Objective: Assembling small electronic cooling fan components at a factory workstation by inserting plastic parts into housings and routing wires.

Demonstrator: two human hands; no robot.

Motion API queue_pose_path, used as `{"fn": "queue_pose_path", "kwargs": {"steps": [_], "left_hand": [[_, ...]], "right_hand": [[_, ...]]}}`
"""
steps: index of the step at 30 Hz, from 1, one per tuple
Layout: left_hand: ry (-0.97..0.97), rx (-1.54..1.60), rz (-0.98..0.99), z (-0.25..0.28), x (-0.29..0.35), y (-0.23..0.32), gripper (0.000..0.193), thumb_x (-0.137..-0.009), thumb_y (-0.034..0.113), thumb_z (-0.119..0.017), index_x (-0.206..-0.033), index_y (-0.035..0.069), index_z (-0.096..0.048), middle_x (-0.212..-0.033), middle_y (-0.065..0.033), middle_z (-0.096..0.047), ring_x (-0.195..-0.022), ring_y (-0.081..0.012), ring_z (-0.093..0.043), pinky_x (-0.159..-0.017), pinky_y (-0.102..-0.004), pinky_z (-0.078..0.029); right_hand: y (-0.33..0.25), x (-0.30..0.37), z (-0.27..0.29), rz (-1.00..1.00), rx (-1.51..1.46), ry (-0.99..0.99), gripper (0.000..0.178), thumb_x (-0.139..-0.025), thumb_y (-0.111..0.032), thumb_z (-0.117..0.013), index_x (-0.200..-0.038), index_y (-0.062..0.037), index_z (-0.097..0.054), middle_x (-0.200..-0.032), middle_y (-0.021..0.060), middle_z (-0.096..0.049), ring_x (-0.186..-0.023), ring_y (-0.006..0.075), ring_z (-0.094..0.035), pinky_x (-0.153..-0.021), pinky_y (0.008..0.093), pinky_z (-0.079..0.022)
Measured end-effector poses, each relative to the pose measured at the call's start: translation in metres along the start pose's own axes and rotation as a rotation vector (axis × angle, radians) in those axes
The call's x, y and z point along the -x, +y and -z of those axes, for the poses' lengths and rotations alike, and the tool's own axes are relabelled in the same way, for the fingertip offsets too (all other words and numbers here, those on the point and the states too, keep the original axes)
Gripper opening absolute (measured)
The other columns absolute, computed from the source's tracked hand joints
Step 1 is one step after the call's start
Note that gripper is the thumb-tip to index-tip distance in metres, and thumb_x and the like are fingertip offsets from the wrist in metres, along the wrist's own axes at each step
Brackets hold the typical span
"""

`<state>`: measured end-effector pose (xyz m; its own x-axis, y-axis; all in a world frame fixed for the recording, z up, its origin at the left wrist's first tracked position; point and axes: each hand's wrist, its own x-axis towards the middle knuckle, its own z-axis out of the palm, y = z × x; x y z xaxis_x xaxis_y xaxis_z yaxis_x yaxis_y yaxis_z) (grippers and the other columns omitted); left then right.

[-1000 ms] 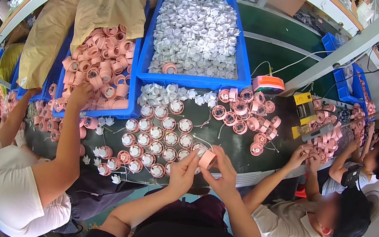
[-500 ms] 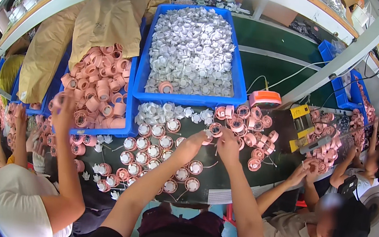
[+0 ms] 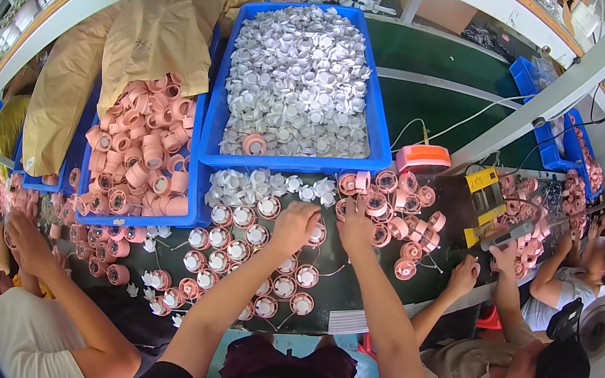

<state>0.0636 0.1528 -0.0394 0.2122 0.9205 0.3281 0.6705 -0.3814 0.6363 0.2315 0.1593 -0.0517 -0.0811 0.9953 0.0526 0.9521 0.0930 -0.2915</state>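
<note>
My left hand (image 3: 295, 228) is above the far right of several rows of pink round housings with white finned wheels (image 3: 257, 235). Its fingers are curled downward, and what they hold, if anything, is hidden. One such pink housing with a white wheel (image 3: 317, 234) lies just right of it. My right hand (image 3: 356, 231) is at the near left edge of a heap of pink ring-shaped housings (image 3: 375, 203). Its fingers close on a pink housing (image 3: 341, 210) there, mostly covered by the hand. Loose white finned wheels (image 3: 256, 187) lie beyond my left hand.
A blue tray (image 3: 294, 166) of white wheels stands ahead, beside a blue bin (image 3: 197, 197) of pink housings under brown paper. An orange-and-white device (image 3: 423, 158) sits by a shelf post (image 3: 538, 106). Co-workers' hands (image 3: 32, 244) work at left, and another person's hand (image 3: 465, 276) at right.
My hands were close together at a pink housing and have moved apart. The left has come down over the rows; the right has shifted slightly left, onto the heap's edge. The view has turned slightly.
</note>
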Motion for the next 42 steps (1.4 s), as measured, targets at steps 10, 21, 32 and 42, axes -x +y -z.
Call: {"fn": "queue_pose_path", "kwargs": {"steps": [10, 21, 32, 42], "left_hand": [[-0.282, -0.253, 0.004, -0.045, -0.035, -0.038, 0.023, -0.074, 0.011, -0.053, -0.095, 0.006, -0.060, -0.111, -0.0178, -0.050, -0.096, -0.0314, -0.056, -0.070, -0.0405, -0.051], [0.181, 0.562, 0.329, 0.030, 0.030, 0.050, 0.025, -0.083, 0.016, -0.057, -0.102, -0.001, -0.059, -0.091, -0.0156, -0.059, -0.082, -0.0279, -0.058, -0.069, -0.0342, -0.047], [0.388, 0.837, 0.608, 0.101, 0.101, 0.092, 0.023, -0.083, 0.006, -0.059, -0.103, -0.005, -0.059, -0.095, -0.0098, -0.062, -0.080, -0.0119, -0.058, -0.068, -0.0236, -0.046], [0.415, 0.748, 0.480, 0.123, 0.106, 0.115, 0.022, -0.082, 0.002, -0.057, -0.104, -0.003, -0.058, -0.088, -0.0099, -0.062, -0.075, -0.0141, -0.059, -0.064, -0.0235, -0.045]], "right_hand": [[-0.017, 0.015, -0.003, 0.131, -0.151, -0.117, 0.061, -0.067, -0.027, -0.070, -0.120, -0.0133, -0.044, -0.101, 0.0143, -0.049, -0.086, 0.0327, -0.057, -0.067, 0.0414, -0.048], [-0.040, 0.071, 0.065, -0.184, -1.253, -0.007, 0.060, -0.070, 0.005, -0.065, -0.122, -0.0027, -0.036, -0.117, 0.0110, -0.042, -0.097, 0.0168, -0.051, -0.067, 0.0233, -0.048], [-0.118, 0.104, 0.105, 0.215, -1.122, 0.030, 0.061, -0.065, -0.002, -0.074, -0.119, -0.0034, -0.045, -0.120, 0.0096, -0.041, -0.099, 0.0177, -0.053, -0.067, 0.0249, -0.053], [-0.135, 0.118, 0.121, 0.276, -0.991, 0.110, 0.058, -0.064, -0.003, -0.075, -0.115, -0.0010, -0.048, -0.118, 0.0130, -0.044, -0.096, 0.0188, -0.054, -0.057, 0.0225, -0.054]]}}
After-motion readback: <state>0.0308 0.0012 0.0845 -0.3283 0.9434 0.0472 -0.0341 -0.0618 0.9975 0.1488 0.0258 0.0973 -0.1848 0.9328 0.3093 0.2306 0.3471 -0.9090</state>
